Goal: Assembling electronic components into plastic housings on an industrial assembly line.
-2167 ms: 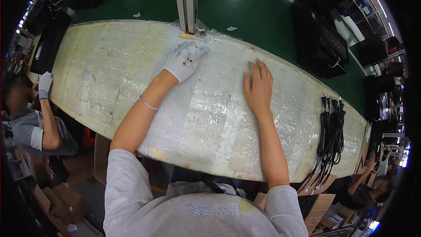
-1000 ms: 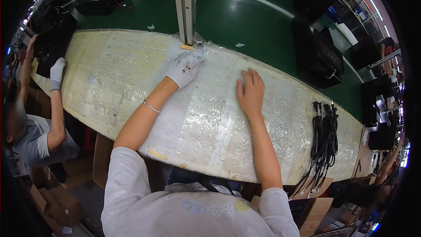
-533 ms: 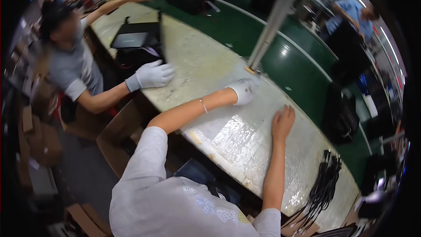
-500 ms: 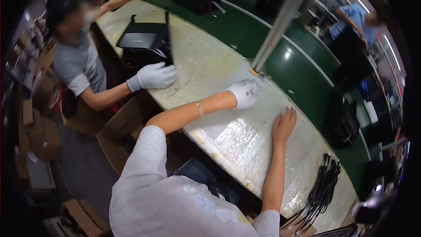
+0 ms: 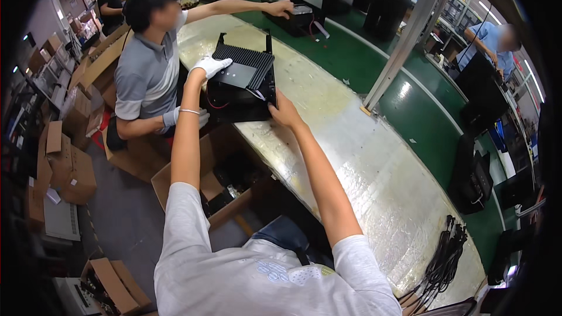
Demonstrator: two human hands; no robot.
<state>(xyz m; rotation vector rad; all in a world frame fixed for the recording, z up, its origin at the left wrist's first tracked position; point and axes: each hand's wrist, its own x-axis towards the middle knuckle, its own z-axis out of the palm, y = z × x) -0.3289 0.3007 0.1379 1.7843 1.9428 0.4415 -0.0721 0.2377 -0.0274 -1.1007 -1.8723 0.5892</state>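
A black electronic unit [image 5: 240, 80] with a ribbed metal top, a grey plate and two upright prongs sits at the far left part of the table [image 5: 363, 164]. My left hand [image 5: 212, 66], in a white glove, grips its left side, fingers laid over the top. At the near right corner my bare right hand [image 5: 285, 111] holds the unit's edge, the fingertips partly hidden behind it. A white ribbon cable [image 5: 256, 93] and a red wire [image 5: 216, 104] hang from the unit.
A co-worker [image 5: 149, 64] sits left, one gloved hand near my left forearm, the other reaching to a black unit [image 5: 300, 20] on the green conveyor [image 5: 404, 90]. Black cables [image 5: 442, 263] lie at the table's right end. A metal post [image 5: 404, 41] rises at the far edge; an open carton [image 5: 234, 208] stands below.
Both my hands have moved left from the bare tabletop onto the black unit. The unit's ribbed top now shows. The co-worker's far hand has reached the unit on the conveyor.
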